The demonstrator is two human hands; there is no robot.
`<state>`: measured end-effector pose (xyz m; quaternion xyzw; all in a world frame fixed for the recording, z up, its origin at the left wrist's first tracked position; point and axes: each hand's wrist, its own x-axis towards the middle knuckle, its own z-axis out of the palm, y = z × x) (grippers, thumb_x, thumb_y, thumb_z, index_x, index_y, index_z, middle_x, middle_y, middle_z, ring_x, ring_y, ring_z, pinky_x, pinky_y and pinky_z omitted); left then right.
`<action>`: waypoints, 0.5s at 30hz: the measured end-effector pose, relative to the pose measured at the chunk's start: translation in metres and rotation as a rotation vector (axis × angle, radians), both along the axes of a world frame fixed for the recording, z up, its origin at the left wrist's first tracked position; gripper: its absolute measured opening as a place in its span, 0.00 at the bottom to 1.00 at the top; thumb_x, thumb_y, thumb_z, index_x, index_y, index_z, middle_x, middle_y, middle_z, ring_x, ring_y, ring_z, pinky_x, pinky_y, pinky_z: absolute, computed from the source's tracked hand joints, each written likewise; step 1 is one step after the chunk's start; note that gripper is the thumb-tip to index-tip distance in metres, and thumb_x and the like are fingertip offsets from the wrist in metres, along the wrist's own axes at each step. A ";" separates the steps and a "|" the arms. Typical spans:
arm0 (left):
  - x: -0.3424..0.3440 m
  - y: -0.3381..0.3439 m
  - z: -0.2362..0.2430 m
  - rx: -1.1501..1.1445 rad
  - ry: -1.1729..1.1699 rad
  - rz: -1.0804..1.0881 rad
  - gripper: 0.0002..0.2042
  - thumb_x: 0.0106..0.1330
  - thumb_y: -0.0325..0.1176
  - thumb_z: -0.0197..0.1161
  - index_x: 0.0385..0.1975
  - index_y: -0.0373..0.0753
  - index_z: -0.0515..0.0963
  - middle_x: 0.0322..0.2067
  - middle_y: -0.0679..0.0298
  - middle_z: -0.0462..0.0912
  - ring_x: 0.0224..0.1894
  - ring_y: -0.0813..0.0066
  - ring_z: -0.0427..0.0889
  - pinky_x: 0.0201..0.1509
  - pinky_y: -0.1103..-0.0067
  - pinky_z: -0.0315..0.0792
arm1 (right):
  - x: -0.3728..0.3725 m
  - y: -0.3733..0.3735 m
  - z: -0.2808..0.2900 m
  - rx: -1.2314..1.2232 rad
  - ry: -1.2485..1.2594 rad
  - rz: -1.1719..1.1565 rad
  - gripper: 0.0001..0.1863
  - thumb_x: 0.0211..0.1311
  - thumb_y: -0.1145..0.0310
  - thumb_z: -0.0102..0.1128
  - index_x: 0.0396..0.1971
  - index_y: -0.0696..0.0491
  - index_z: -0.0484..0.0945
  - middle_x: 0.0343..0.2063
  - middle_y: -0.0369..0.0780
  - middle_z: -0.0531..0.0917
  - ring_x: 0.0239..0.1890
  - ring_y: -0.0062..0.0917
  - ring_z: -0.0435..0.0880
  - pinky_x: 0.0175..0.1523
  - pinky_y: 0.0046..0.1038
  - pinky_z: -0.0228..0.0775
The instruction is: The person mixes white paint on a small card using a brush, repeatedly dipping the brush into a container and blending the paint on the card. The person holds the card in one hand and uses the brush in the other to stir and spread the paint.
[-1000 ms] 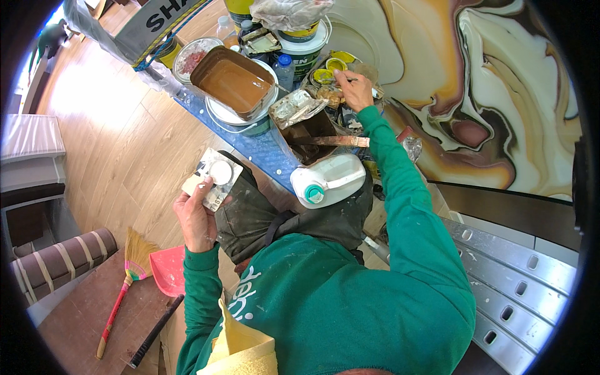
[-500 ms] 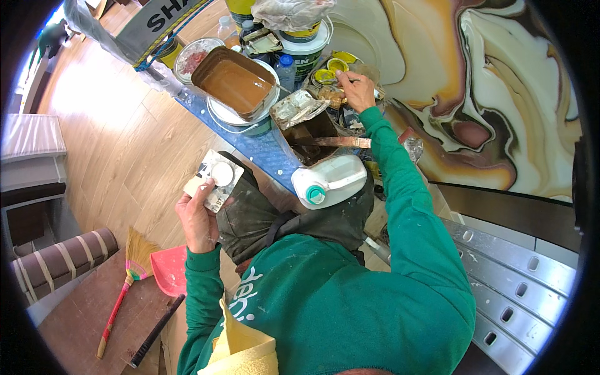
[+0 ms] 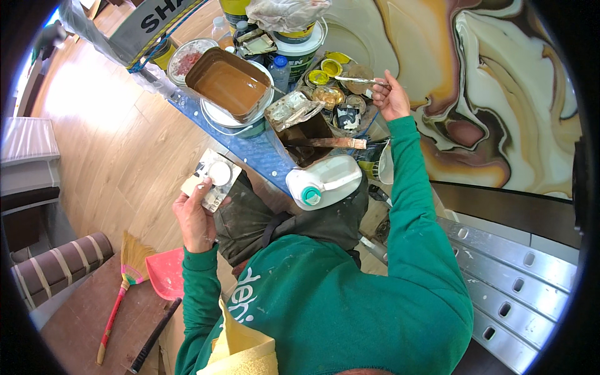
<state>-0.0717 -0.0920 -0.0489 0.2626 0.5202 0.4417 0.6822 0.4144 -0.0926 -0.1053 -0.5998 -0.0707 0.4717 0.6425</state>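
My left hand (image 3: 197,219) is closed on a square carton-like piece (image 3: 232,176) with a dark-and-white pattern. A round white disc (image 3: 220,173) sits on its face, with a pale yellow block (image 3: 190,184) at one corner under my thumb. Raised at the right, my right hand (image 3: 392,99) pinches a thin tool (image 3: 362,80) with a pale, paint-smeared end; whether it is a brush or a palette knife I cannot make out. That end points left at an open yellow paint tin (image 3: 331,67). Several small tins, one gold-coloured (image 3: 328,95), stand below it.
A brown-filled paint tray (image 3: 231,84) rests on a white bucket. A flat brush (image 3: 340,142) lies across a dark open can, beside a white jug (image 3: 328,181) with a green cap. The marbled panel (image 3: 475,94) stands right; a metal ladder (image 3: 509,284) lies below. Broom (image 3: 119,294) and dustpan (image 3: 167,273) are left.
My right hand has lifted from among the paint tins and moved right, bringing the thin tool into plain sight. My left hand still holds the patterned piece in nearly the same place.
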 end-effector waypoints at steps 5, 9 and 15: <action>0.000 0.000 -0.001 0.000 -0.006 -0.003 0.11 0.64 0.27 0.62 0.42 0.26 0.76 0.36 0.55 0.83 0.32 0.69 0.86 0.29 0.73 0.86 | 0.004 -0.002 -0.002 0.039 0.081 0.002 0.20 0.68 0.49 0.56 0.34 0.53 0.77 0.19 0.35 0.80 0.17 0.21 0.72 0.20 0.22 0.59; -0.001 -0.001 0.000 0.006 0.005 -0.007 0.12 0.64 0.28 0.61 0.44 0.27 0.75 0.37 0.56 0.83 0.33 0.71 0.86 0.28 0.74 0.86 | 0.000 0.001 0.001 0.036 0.039 0.010 0.21 0.68 0.48 0.54 0.33 0.53 0.78 0.19 0.35 0.80 0.17 0.21 0.73 0.21 0.22 0.61; -0.002 0.000 0.000 0.001 0.031 -0.002 0.12 0.64 0.28 0.61 0.44 0.28 0.75 0.37 0.57 0.83 0.33 0.72 0.86 0.28 0.75 0.86 | -0.013 0.017 0.010 -0.041 -0.510 0.065 0.29 0.71 0.45 0.47 0.28 0.58 0.81 0.24 0.40 0.85 0.18 0.21 0.76 0.24 0.22 0.65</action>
